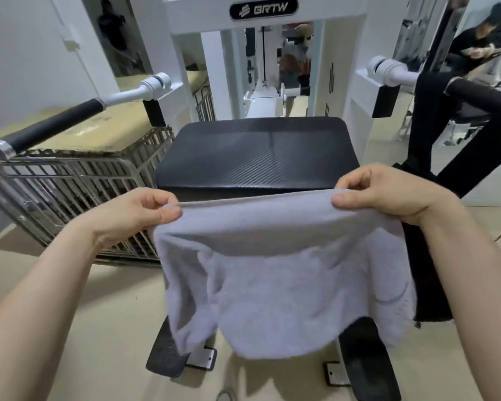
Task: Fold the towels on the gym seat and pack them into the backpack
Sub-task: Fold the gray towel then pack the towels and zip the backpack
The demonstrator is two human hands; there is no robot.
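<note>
While one grey towel hangs before the one black seat, left hand and right hand each pinch a top corner.

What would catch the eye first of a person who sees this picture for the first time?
The pale grey towel fills the lower middle of the view, hanging in the air, pinched at its top corners by the left hand and the right hand. Right behind it is the black padded gym seat. A wire cage stands to the left of the seat.
</note>
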